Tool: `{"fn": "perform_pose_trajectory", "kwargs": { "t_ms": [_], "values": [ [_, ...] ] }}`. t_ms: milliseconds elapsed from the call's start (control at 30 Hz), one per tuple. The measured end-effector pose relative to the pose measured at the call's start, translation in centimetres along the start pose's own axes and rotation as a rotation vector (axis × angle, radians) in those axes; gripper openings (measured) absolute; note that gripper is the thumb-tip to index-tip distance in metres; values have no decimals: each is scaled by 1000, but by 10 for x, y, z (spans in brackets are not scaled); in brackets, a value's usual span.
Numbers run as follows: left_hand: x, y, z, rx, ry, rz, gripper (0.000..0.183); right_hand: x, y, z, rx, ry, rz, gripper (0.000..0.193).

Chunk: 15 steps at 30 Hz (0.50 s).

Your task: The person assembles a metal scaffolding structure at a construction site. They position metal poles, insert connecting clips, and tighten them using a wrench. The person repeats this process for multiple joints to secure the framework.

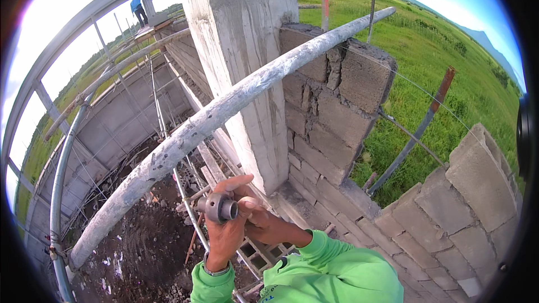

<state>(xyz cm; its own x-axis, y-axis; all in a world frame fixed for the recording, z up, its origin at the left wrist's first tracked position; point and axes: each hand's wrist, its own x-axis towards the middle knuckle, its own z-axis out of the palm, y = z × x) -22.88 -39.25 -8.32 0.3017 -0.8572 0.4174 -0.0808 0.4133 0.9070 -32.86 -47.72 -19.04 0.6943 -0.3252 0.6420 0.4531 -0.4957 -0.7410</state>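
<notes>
My left hand [222, 240] is closed around a short dark metal fitting [213, 207]. The fitting has a wide round collar with a small hole in its side and a hollow, lighter end turned to the right. One finger of the hands stretches out above it. Close against the hollow end, my right hand [263, 225] has its fingers bent and pressed together. Whether they grip the fitting or something small is hidden. Both forearms wear bright green sleeves, and a band circles the left wrist.
A long, mortar-spattered pipe [224, 106] crosses diagonally just beyond my hands. Behind it rises a concrete column [247, 39], beside a rough block wall [331, 101]. Rubble-strewn soil [140, 235] lies below left. A person in blue [138, 8] stands on far scaffolding.
</notes>
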Motion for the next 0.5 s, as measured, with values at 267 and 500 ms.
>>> {"fn": "perform_pose_trajectory", "kwargs": {
  "t_ms": [267,500],
  "values": [
    [51,-34,-50,-467,107,-98,103,-3,-41,-110,524,756,37,34],
    [73,-39,-99,-652,241,274,78,64,-95,-281,138,1062,-777,20]
  ]
}}
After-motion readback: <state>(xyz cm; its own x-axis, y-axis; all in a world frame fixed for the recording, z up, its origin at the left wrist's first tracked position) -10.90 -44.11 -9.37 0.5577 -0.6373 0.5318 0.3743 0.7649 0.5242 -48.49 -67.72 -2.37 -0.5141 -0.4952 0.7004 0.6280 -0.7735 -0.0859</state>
